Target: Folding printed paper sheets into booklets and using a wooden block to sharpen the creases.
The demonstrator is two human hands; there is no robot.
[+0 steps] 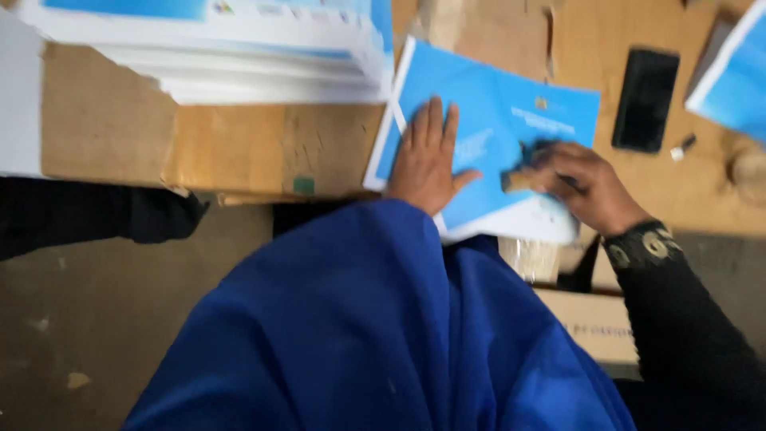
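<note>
A: What can't you make out?

B: Whole frame is motion-blurred. My left hand (427,160) covers the middle of the blue sheet (511,120); my blue sleeve (375,319) hides its near-left corner. The print on it is a smear.

A: Right side?

B: My right hand (586,187) grips something tan, a small block (519,180) maybe, mostly under my fingers (558,172). Can't tell what it is.

A: Edges?

B: Paper stack (239,48) is cut off by the top edge. Another blue sheet (734,72) runs off the right edge. A small pale thing (683,147) by the phone (645,100) is too tiny to identify. A round thing (750,172) at far right is clipped and blurred.
</note>
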